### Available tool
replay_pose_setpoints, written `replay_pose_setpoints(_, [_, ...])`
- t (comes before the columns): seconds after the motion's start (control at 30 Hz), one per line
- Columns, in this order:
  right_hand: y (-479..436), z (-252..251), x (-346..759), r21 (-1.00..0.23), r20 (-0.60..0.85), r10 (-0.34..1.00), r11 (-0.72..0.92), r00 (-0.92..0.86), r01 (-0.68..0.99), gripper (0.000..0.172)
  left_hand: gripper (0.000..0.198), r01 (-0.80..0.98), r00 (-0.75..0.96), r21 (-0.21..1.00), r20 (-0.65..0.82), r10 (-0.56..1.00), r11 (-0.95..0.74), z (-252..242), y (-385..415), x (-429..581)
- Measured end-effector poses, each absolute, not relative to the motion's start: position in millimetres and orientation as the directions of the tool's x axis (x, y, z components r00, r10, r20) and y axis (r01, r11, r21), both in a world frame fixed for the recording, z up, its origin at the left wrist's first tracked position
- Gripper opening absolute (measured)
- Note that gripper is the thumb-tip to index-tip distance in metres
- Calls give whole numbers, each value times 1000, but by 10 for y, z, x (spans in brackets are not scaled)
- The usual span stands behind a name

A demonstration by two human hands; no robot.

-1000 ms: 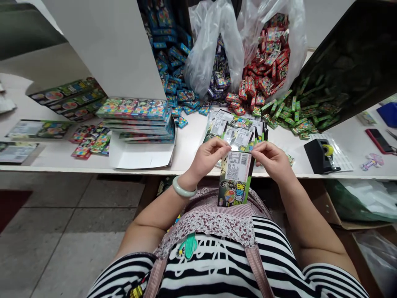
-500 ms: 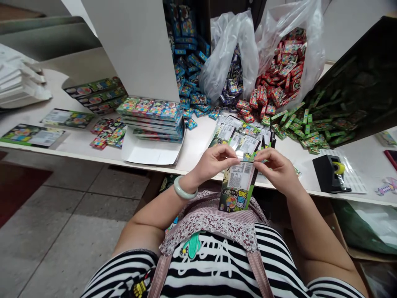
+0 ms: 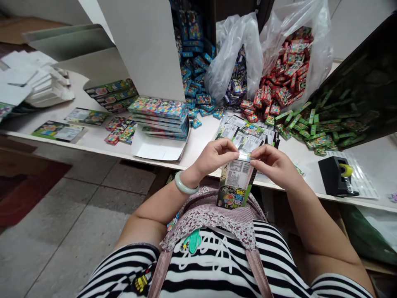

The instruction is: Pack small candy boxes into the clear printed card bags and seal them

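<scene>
A flat printed packet (image 3: 235,180), dark with green edges, a pale text panel and a barcode, hangs upright in front of the apron. My left hand (image 3: 217,159) pinches its top edge near the left corner, thumb against forefinger. At the right corner my right hand (image 3: 274,165) pinches the same edge. Between my fingertips shows a shiny clear strip; whether it is part of the packet I cannot tell. Just beyond my hands lies a pile of similar packets (image 3: 240,129) on the white table (image 3: 203,142).
Small red boxes (image 3: 281,89) and purple boxes (image 3: 237,78) fill plastic bags. Blue boxes (image 3: 195,89) heap behind, green boxes (image 3: 324,128) at right. A tape dispenser (image 3: 335,176) stands near the front edge. Left sits an open white carton (image 3: 158,147) with stacked colourful boxes (image 3: 158,108).
The view has swung slightly left, so the table's things appear further right. Both hands keep their pinch on the packet's top edge, which now shows a shinier strip.
</scene>
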State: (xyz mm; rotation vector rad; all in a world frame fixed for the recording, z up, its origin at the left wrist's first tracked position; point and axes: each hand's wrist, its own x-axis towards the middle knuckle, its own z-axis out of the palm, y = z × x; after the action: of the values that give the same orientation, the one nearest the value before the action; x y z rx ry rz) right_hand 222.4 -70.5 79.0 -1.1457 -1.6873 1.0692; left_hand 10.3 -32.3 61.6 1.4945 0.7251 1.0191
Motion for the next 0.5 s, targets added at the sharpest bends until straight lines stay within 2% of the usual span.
replay_pose_setpoints(0.1, [-649, 850, 2190, -970, 85, 960, 141, -268, 197, 33, 18, -89, 416, 983, 183, 891, -160, 708, -338, 88])
replay_pose_setpoints(0.23, [-649, 930, 2144, -913, 136, 933, 249, -334, 322, 22, 21, -120, 471, 973, 231, 852, -198, 716, -359, -3])
replay_pose_setpoints(0.4, [-633, 927, 2073, -879, 158, 926, 290, -342, 380, 17, 24, -126, 451, 987, 149, 880, -103, 683, -374, -125])
replay_pose_setpoints(0.5, [-591, 936, 2050, -843, 165, 905, 336, -392, 421, 13, 26, -107, 480, 986, 164, 862, -128, 695, -356, -183])
